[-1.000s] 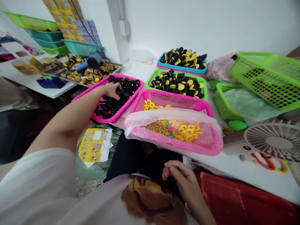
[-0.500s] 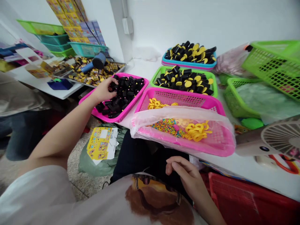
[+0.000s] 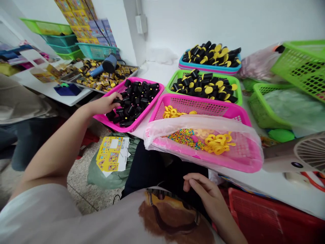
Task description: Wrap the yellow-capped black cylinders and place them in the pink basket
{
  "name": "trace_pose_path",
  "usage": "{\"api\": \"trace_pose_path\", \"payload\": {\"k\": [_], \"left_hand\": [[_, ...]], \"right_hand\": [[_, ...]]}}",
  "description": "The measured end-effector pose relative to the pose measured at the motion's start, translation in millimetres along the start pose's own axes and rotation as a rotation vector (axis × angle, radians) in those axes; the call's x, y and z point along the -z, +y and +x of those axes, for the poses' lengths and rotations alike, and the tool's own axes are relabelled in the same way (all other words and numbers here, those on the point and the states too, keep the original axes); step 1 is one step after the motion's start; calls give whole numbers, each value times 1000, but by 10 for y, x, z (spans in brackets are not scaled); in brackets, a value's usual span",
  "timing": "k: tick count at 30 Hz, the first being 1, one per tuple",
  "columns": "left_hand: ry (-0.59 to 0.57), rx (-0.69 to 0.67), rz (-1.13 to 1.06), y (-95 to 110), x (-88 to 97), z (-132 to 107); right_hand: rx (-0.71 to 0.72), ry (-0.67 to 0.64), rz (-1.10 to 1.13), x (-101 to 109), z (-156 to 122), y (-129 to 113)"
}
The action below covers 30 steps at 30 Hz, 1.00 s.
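My left hand [image 3: 104,103] reaches out to the near left edge of a pink basket [image 3: 111,121] filled with black cylinders [image 3: 137,100]; its fingers are curled round one of the black cylinders. My right hand [image 3: 206,193] rests low over my lap, fingers loosely curled, thumb and fingertips close together, and I cannot make out anything in them. In front of it sits a second pink basket [image 3: 195,105] lined with a clear plastic bag, holding yellow rings [image 3: 218,139] and small coloured beads [image 3: 184,136].
A green basket [image 3: 235,88] and a blue one [image 3: 181,64] behind hold black cylinders with yellow caps. More green baskets [image 3: 299,67] stand at right, a small fan [image 3: 302,152] at the near right, a red crate [image 3: 266,220] below. A tray of packets with a heat gun [image 3: 105,66] lies at left.
My left hand has drawn back from the middle of the black-cylinder basket to its near left edge. My right hand has barely moved. The view has shifted slightly leftward.
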<state>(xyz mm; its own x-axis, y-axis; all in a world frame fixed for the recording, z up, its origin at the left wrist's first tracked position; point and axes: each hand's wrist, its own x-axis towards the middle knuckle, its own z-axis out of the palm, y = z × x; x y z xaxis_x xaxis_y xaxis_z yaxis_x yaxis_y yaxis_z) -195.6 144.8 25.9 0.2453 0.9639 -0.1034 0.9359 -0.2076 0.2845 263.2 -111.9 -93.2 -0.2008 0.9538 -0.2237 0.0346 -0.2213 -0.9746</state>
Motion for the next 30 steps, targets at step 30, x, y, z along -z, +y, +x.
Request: {"api": "trace_pose_path", "payload": {"k": [30], "left_hand": [[-117,-70,49,158,-6,40]], "right_hand": [[8,-122,-190,-121,114,-112]]}}
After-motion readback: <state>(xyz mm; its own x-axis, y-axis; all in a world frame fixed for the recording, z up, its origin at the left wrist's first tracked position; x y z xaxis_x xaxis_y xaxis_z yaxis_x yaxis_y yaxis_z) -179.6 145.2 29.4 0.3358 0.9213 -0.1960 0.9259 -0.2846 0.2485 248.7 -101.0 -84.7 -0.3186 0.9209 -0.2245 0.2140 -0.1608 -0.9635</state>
